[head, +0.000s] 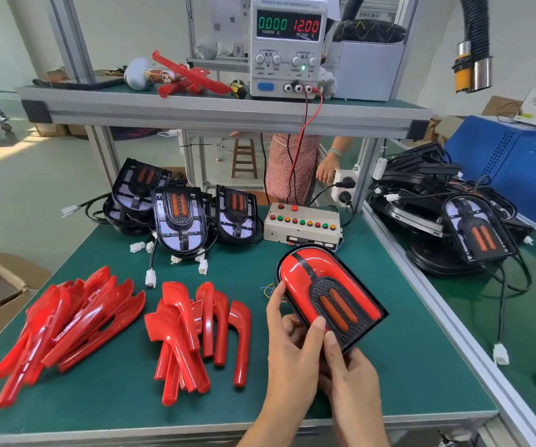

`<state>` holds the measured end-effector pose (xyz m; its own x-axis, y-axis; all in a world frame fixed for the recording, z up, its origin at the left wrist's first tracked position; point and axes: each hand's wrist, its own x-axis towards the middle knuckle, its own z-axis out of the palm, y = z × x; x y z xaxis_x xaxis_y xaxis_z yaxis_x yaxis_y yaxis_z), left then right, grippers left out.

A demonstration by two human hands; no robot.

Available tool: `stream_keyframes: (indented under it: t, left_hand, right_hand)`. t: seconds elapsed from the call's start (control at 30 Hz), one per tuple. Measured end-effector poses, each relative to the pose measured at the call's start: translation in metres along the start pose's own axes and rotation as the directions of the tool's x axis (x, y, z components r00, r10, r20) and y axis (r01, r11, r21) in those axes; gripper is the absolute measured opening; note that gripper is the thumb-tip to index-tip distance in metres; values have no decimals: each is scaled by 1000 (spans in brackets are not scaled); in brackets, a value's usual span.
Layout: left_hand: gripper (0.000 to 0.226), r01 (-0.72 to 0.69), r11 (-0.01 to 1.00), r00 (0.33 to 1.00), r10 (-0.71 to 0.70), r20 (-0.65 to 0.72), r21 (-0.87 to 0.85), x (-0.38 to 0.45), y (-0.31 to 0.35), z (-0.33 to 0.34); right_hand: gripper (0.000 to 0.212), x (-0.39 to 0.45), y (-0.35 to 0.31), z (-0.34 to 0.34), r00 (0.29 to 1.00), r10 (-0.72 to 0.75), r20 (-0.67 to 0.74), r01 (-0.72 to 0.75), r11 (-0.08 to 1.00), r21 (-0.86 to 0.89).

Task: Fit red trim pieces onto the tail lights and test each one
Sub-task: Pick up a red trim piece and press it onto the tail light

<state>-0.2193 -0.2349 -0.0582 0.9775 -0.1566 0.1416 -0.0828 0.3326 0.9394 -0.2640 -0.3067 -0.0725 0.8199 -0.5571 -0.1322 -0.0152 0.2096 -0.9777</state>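
Both hands grip one tail light (328,295) just above the green tabletop (405,366): the left hand (292,356) curls around its left edge, the right hand (353,379) pinches its near corner. Red trim already covers its face. Loose red trim pieces (195,337) lie left of the hands; untrimmed tail lights (179,217) and a button box (303,225) sit beyond them.

Both hands hold one tail light (328,293) with red trim fitted, tilted above the green worktop (389,366). Left hand (287,346) grips its left edge, thumb on red cover; right hand (353,379) grips near lower end. Two piles of red trim pieces (67,321) (195,337) lie left. Untrimmed tail lights (179,217) at back beside button box (302,225). Power supply (287,46) on shelf reads 12.00 V
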Motion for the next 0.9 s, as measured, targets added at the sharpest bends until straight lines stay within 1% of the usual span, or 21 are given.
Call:
stream_keyframes:
  t: [0.07,0.2,0.27,0.3,0.37,0.4,0.47,0.5,0.53,0.63,0.73,0.9]
  left_hand:
    - [73,-5,1000,1000,5,3,-10,0,1,-2]
    - [76,-48,999,999,48,7,11,-1,4,-5]
    - [75,-63,998,997,64,-37,13,3,10,-6]
    - [73,-47,999,996,47,-70,5,7,14,-7]
    - [69,42,999,990,-45,-135,-20,20,23,-10]
    - [70,115,991,981,-124,-146,-73,27,29,-11]
    - [75,280,930,946,-309,-99,-237,39,38,-13]
    - [76,328,897,930,-362,-68,-297,42,42,-14]
    - [75,348,877,923,-382,-41,-332,44,46,-14]
    - [75,380,831,916,-399,41,-407,43,48,-17]
    - [75,404,822,910,-407,80,-401,41,46,-20]
    - [68,336,842,934,-357,31,-422,40,43,-21]
  right_hand:
    - [62,0,0,-1,1000,-9,9,9,1000,8]
    - [58,-1,-3,-2,998,-2,63,-3,997,79]
    - [54,-2,-3,-3,997,-13,80,5,995,103]
    - [51,-2,-2,-4,996,-15,84,6,994,107]
    - [47,-4,-1,-6,996,-10,91,-1,993,121]
    - [45,-4,0,-6,995,-8,95,-4,992,126]
    - [45,-5,1,-7,994,-14,106,1,993,122]
    - [45,-4,1,-7,994,-21,112,8,993,116]
    - [45,-4,1,-7,993,-26,117,13,994,107]
    - [47,-3,3,-7,992,-41,117,32,997,75]
    - [48,-2,5,-6,991,-42,124,36,998,51]
    - [50,-3,8,-8,986,-54,158,53,999,8]
